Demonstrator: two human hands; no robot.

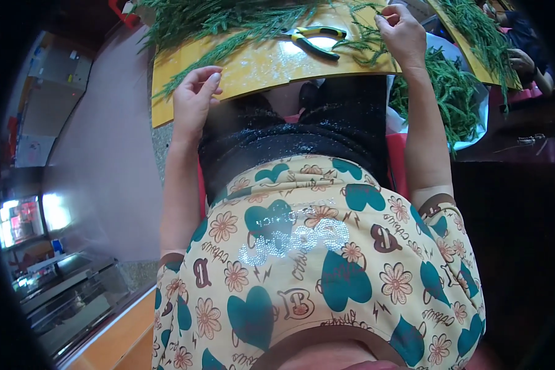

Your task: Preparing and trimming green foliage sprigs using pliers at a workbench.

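At the near left edge of the yellow board, my left hand is loosely curled, its thumb and fingers apart and nothing visible between them. Just beyond it lies a long green artificial needle branch. My right hand, over the board's right part, has thumb and fingertips pinched on the thin stem of a small green needle sprig. A pair of pliers with yellow and black handles rests between my hands, handles spread, jaws toward the left.
A heap of green branches covers the board's far side. Right of my knees, a white bag holds more green sprigs. Across another yellow board, another person's hand is beside greenery. A grey floor stretches left.
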